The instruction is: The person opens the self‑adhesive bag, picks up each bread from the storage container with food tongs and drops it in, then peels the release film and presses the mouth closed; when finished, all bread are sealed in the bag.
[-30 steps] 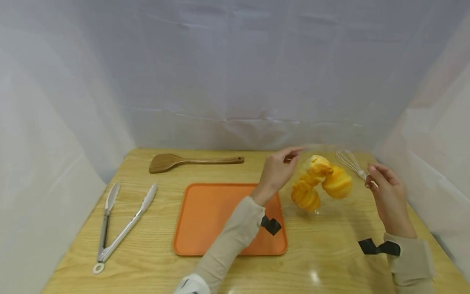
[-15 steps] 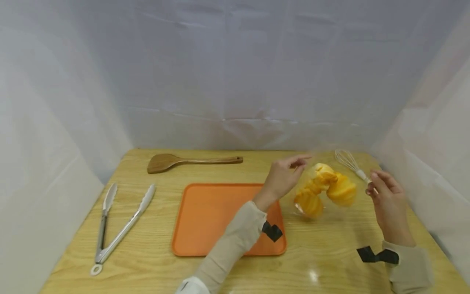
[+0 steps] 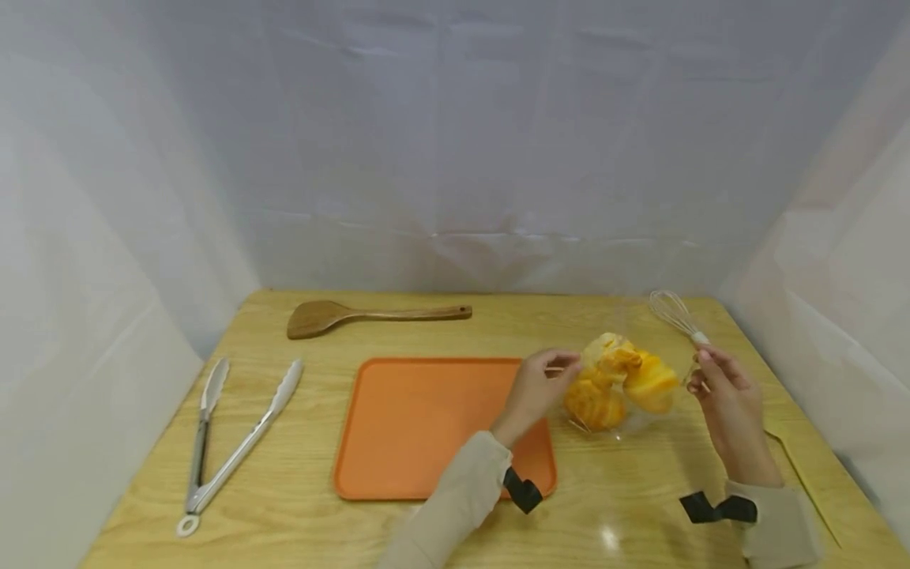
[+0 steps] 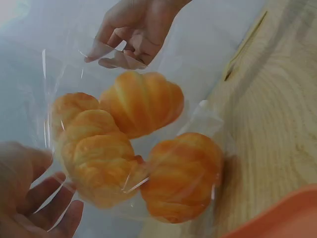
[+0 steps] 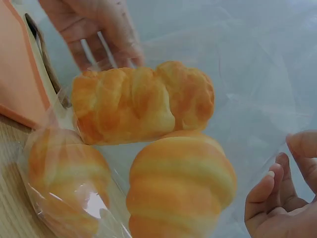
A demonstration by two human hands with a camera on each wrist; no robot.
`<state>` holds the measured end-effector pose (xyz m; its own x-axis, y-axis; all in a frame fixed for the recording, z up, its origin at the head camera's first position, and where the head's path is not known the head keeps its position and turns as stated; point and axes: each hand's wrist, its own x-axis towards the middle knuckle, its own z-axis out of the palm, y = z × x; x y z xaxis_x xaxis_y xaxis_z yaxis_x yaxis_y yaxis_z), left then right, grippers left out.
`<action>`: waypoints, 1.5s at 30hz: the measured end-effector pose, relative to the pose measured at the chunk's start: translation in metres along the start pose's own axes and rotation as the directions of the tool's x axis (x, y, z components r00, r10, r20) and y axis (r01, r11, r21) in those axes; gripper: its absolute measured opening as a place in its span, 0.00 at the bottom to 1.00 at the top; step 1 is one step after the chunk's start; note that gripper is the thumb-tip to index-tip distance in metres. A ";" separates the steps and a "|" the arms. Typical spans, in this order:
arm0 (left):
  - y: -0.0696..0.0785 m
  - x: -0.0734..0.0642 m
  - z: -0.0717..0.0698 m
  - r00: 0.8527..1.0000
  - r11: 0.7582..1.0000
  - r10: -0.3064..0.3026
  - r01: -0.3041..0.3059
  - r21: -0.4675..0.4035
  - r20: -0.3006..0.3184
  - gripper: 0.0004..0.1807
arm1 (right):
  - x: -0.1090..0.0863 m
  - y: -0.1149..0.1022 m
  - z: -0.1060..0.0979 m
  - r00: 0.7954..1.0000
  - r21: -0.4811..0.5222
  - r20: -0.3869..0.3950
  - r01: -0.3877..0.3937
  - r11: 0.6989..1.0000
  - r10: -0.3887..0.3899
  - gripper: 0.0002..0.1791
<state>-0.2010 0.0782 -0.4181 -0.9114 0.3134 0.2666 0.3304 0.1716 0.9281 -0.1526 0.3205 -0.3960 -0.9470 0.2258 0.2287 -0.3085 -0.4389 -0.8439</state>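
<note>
A clear plastic bag [image 3: 629,427] hangs between my two hands over the table's right side. Inside it are a long twisted bread [image 4: 96,153] and two plump ridged rolls [image 4: 183,176]. On the bag's left edge, beside the long bread, my left hand [image 3: 533,393] pinches the film between thumb and fingers. Across from it, my right hand [image 3: 728,411] pinches the other edge, thumb against curled fingertips, as the right wrist view shows. A whisk [image 3: 671,310] lies behind the right hand, its handle end hidden.
An orange tray [image 3: 419,427] lies mid-table, partly under the left forearm. Behind it is a wooden spatula [image 3: 320,318]; to its left, spread metal tongs [image 3: 242,450]. A thin yellow strip-like thing [image 3: 806,482] lies by the right forearm. White sheets [image 3: 426,142] surround the table.
Both hands and the bag of bread have come lower and nearer to me. The right hand has also shifted left, and the yellow strip beside its forearm now shows.
</note>
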 end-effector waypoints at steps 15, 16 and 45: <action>-0.008 -0.007 0.013 0.997 0.989 -0.015 0.004 -0.149 -0.070 0.13 | -0.009 0.027 -0.029 0.999 -0.389 -0.014 -0.042 0.920 0.039 0.15; -0.008 -0.007 0.014 0.997 0.986 -0.020 0.008 -0.165 -0.072 0.13 | -0.009 0.027 -0.028 1.000 -0.395 -0.005 -0.019 0.918 0.018 0.16; 0.001 0.008 -0.002 0.991 0.999 0.004 -0.010 -0.042 -0.136 0.15 | -0.004 0.011 -0.002 0.983 0.113 -0.143 0.128 0.985 -0.112 0.12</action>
<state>-0.2082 0.0792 -0.4145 -0.9350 0.1837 0.3032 0.3287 0.1288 0.9356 -0.1520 0.3166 -0.4069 -0.8839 0.3954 0.2496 -0.4356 -0.5022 -0.7471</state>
